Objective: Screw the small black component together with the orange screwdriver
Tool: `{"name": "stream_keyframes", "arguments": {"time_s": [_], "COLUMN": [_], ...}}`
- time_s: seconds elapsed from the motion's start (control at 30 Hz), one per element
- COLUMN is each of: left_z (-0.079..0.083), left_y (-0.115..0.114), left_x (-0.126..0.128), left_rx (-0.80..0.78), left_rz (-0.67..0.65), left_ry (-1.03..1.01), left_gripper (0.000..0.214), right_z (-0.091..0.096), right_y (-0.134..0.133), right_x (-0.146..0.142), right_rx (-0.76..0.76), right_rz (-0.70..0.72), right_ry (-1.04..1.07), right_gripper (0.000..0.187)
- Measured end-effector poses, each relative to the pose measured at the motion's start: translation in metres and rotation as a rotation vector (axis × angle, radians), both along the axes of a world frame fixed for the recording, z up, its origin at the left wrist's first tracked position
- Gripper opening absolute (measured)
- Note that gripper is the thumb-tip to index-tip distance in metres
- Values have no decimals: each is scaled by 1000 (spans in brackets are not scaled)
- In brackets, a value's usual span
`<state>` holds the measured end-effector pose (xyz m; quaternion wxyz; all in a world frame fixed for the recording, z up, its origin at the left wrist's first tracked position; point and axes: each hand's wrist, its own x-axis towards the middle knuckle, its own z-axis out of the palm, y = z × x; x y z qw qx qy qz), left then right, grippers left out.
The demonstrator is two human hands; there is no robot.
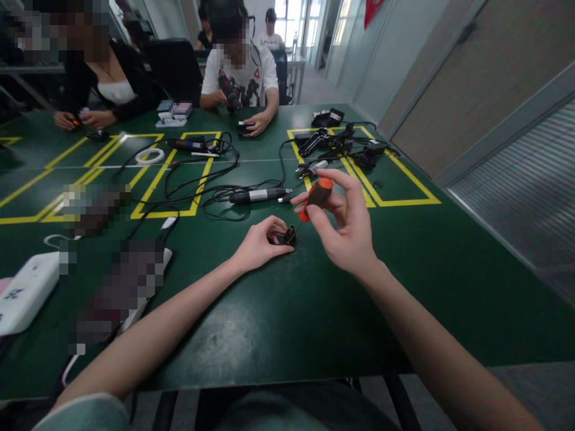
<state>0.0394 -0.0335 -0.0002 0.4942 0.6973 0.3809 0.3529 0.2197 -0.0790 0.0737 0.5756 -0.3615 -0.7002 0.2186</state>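
Note:
My left hand (263,244) rests on the green table with its fingers closed around a small black part (290,236), which has a short round post standing up. Its exact kind is too small to make out. Above and to the right, my right hand (345,224) grips a screwdriver (320,193) by its orange and black handle. The thin shaft slants down to the left, and its tip meets or nearly meets the black part. Just beyond my hands lies a pen-shaped electric tool (258,196) with a black and silver body and a cord.
Black cables and parts (332,143) lie in the yellow-taped area at the back right. Left of me are a phone-like device (126,287) and a white power bank (29,293). Across the table, a person (245,72) holds a power drill (228,90); another sits further left.

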Motion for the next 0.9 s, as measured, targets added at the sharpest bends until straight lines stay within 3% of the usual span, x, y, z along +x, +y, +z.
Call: {"name": "stream_keyframes", "arguments": {"time_s": [0.17, 0.33, 0.63, 0.77, 0.9], "left_z": [3, 5, 7, 7, 6], "left_y": [-4, -6, -10, -10, -10], "left_x": [-1, -5, -9, -10, -10], "left_rx": [-16, -17, 38, 37, 103], "left_rz": [-4, -3, -21, -12, 28], "left_ry": [7, 30, 155, 120, 136], "left_gripper": [30, 26, 26, 46, 30], "right_z": [-9, -16, -10, -12, -15], "right_y": [0, 4, -1, -2, -2], "right_x": [-1, 2, 7, 4, -1], "right_rx": [-101, -9, -33, -53, -52], "right_rz": [-18, -102, -81, -72, -60], "right_ry": [-10, -92, -93, -86, -54], "right_gripper": [44, 23, 26, 28, 19]}}
